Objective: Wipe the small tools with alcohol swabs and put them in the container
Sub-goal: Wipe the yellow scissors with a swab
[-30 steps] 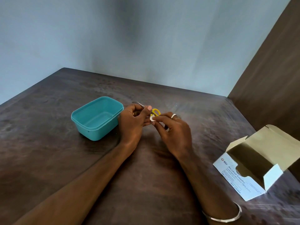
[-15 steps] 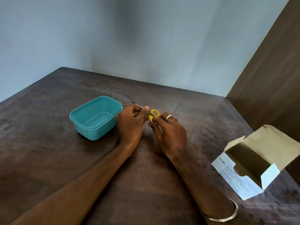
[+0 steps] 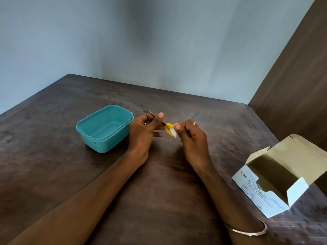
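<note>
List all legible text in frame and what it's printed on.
"BD": white front panel of the open cardboard box.
"Alcohol Swabs": same panel.
"Isopropyl Alcohol 70% (v/v)": same panel, faint.
"100 Units": same panel, barely legible.
Remaining fine print: too small to read.
Teal container: no text.

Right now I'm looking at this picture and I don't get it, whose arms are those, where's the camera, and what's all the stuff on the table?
There is no machine here. The camera is worn on a person's head and looks forward and down, so the two bare arms reaching in from the bottom are that person's own.

The left hand pinches a small pair of scissors with yellow handles by its metal blades. The right hand presses a white alcohol swab against the yellow handles, wiping them.

On the dark wooden table sits an open teal container, which looks empty, left of the hands. At the right lies an opened box labelled Alcohol Swabs.
</note>
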